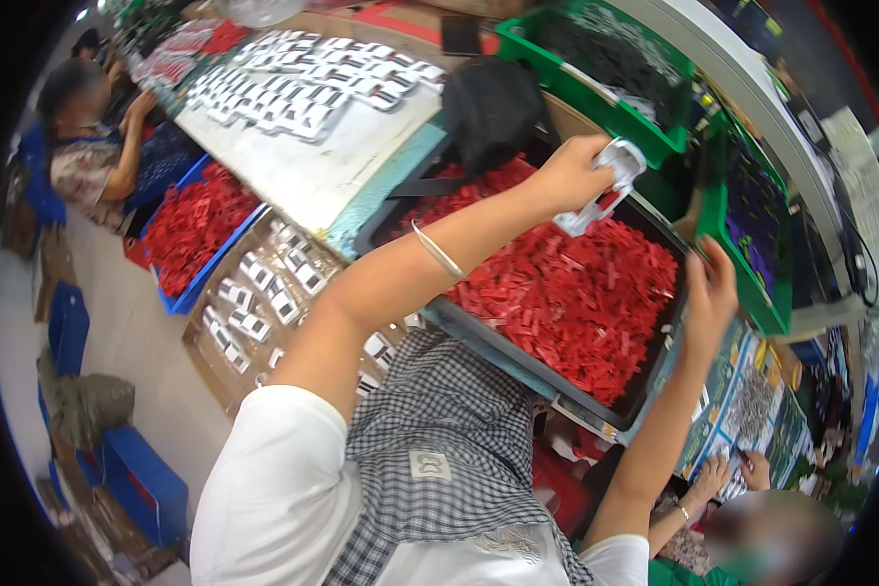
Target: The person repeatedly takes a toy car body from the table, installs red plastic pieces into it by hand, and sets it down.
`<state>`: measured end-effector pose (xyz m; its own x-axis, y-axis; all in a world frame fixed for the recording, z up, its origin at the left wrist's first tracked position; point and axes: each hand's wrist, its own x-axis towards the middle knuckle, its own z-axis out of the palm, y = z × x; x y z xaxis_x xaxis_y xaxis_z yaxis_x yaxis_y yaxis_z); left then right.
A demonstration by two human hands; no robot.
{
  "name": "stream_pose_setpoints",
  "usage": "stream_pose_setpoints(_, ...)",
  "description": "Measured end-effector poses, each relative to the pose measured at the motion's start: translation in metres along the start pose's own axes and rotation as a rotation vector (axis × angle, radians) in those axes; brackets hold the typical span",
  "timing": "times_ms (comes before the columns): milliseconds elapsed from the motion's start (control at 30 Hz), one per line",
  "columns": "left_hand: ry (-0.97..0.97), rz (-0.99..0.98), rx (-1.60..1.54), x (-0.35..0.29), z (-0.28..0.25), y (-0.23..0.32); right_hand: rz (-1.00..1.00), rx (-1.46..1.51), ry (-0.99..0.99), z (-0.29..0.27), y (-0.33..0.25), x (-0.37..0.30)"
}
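My left hand is closed around a white plastic casing with an opening in it. It holds the casing up over the far side of a black tray. Loose red plastic pieces fill the tray. At the tray's right edge is my right hand, slightly blurred, with fingers apart and nothing visible in them. A black bag-like object stands at the tray's far left corner.
White casings in rows cover the table at the far left. A carton of similar parts and a blue bin of red pieces stand left. Green bins line the far right. Other people sit at far left and lower right.
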<state>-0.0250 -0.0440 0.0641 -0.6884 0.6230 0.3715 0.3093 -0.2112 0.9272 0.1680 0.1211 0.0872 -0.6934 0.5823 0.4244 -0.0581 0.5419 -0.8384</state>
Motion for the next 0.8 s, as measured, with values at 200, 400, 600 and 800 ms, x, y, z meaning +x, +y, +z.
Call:
stream_pose_setpoints(200,0.254,0.455,0.678,-0.036,-0.102,0.064,0.060,-0.596,0.228,-0.117,0.080,-0.120)
stream_pose_setpoints(400,0.606,0.167,1.438,-0.086,-0.252,-0.070,0.100,-0.937,0.237,-0.141,0.122,-0.224)
stream_pose_setpoints(600,0.284,-0.293,1.468,-0.105,-0.231,-0.096,0.080,-0.978,0.277,-0.137,0.126,-0.222)
stream_pose_setpoints(800,0.225,-0.027,1.547,-0.100,-0.298,-0.108,0.092,-0.987,0.293,-0.144,0.134,-0.218)
